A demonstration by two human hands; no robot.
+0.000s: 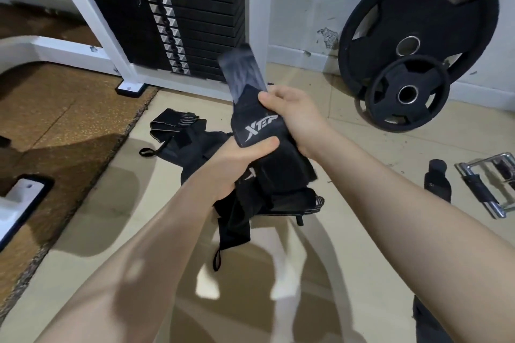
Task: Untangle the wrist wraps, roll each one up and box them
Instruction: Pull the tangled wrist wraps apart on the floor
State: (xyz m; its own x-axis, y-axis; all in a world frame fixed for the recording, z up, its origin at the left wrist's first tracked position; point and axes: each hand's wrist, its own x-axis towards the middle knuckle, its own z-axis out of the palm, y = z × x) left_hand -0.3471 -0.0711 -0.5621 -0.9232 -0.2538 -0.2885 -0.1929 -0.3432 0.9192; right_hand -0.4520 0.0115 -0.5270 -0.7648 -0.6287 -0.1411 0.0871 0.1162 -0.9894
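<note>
Both forearms reach in toward the tangle of wrist wraps, lifted above the floor in front of the weight stack. I have my left hand and right hand clamped around one black strap marked "XTEP". It looks soft, light and floppy; I'd grip near the free end and feed it out.
</note>
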